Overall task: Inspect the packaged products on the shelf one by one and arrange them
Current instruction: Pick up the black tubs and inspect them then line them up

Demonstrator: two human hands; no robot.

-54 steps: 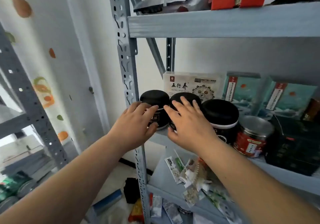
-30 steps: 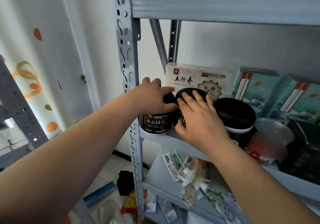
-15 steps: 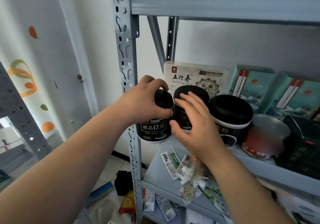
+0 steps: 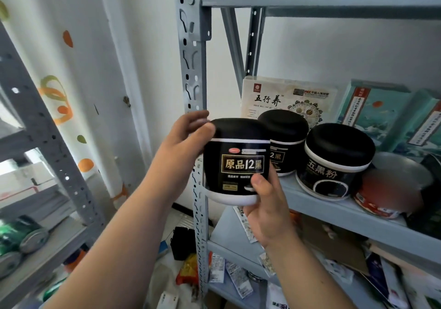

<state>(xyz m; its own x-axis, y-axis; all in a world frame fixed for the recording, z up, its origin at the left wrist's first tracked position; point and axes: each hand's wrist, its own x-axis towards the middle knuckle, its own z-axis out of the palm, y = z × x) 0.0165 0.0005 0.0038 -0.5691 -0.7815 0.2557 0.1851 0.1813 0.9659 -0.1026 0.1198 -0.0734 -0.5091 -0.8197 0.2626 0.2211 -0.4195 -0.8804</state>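
I have the black jar [image 4: 236, 160] off the shelf [image 4: 334, 215] and held up in front of the grey upright post [image 4: 193, 58] at the shelf's left end. It is close to upright, and its gold label reading 原品12黑 faces me.

My left hand [image 4: 183, 141] comes in from the left. Its fingers [image 4: 205, 129] curl round the rim of the domed black lid, with the thumb on the near edge. My right hand [image 4: 267, 210] cups the white base from below and to the right. The thumb presses on the lower front of the label, and the other fingers are hidden behind the jar. Both hands are closed on this one jar.

Just behind it a second black jar [image 4: 284, 139] with the same label stands on the shelf. Beside that, to the right, sits a wider black jar [image 4: 334, 163] marked 五黑粉, tipped a little toward me. A red tin [image 4: 391, 189] lies blurred at its right, touching or nearly so; I cannot tell which.

Against the back wall a white box [image 4: 286, 98] stands behind the jars, with teal boxes [image 4: 377, 113] to its right. The lower shelf [image 4: 222, 234] carries loose sachets.
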